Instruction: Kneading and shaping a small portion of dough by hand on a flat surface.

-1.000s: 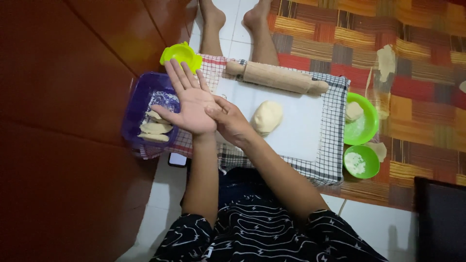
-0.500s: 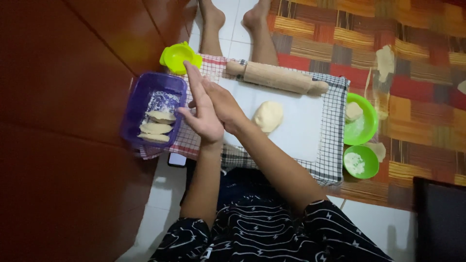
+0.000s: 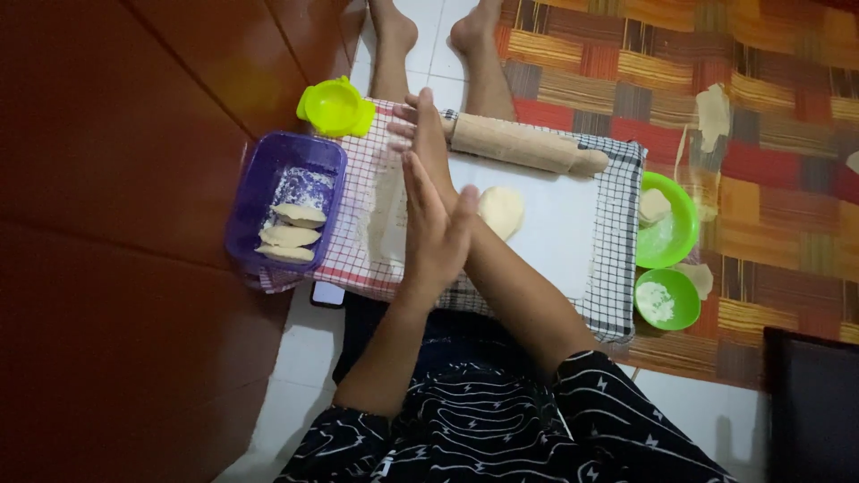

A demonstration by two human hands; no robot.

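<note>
Palms together over the board! The left hand (image 3: 428,234) and right hand (image 3: 431,143) were pressed flat against each other, fingers straight and pointing away from the body, edge-on to the camera. Whether anything was pinched between them, I couldn't tell; no dough showed at the seam. Neither hand gripped a tool.

The dough ball (image 3: 500,210) sat on the white board (image 3: 555,224), just to the right of the joined hands, near them but not touching. It was a round lump, so no long axis to speak of. The right forearm ran in past it from below, so the right hand was the nearer one by my reading, though both were close.

The rolling pin (image 3: 523,143) lay across the far edge of the board, its long axis running left to right with a slight downward tilt toward the right, crosswise to the fingers. The right fingertips were up at its left end; touching or just short, I couldn't say.

Left of the hands stood the purple tub (image 3: 249,192) with three folded pastries (image 3: 288,235) on flour, and beyond it a yellow-green lid (image 3: 335,106). Far right, well apart from both hands, were two green bowls (image 3: 667,300), one holding a lump of dough, one flour. A checked cloth (image 3: 613,268) lay under the board.
</note>
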